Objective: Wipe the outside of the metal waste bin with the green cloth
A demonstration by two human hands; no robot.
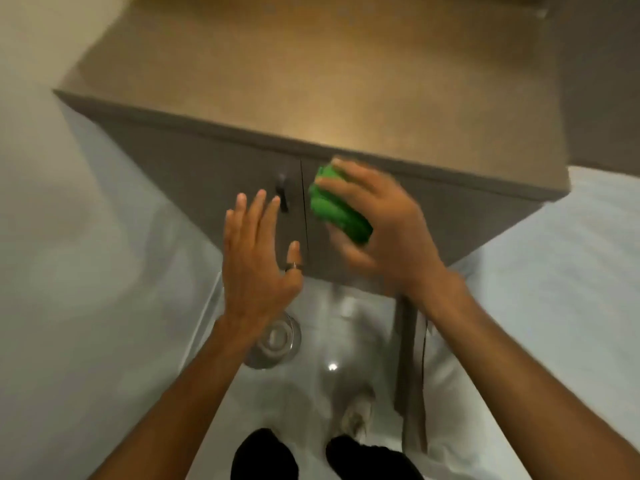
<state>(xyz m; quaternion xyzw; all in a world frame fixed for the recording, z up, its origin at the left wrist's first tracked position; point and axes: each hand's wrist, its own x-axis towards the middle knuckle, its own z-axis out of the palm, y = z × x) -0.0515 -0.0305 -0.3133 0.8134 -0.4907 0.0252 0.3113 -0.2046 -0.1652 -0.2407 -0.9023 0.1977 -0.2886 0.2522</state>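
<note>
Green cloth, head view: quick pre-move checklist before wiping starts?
1. Green cloth in hand: ok, bunched in the right hand.
2. Left hand free: ok, open, fingers spread, holding nothing.
3. Metal waste bin located: ok, round shiny bin on the floor below the left wrist, partly hidden by it.
4. Cloth on bin: not ok, cloth is up in front of the cabinet doors, apart from the bin.
5. Bin steadied: not ok, neither hand touches it.
6. Bin's outside condition: cannot tell, blurred.
</note>
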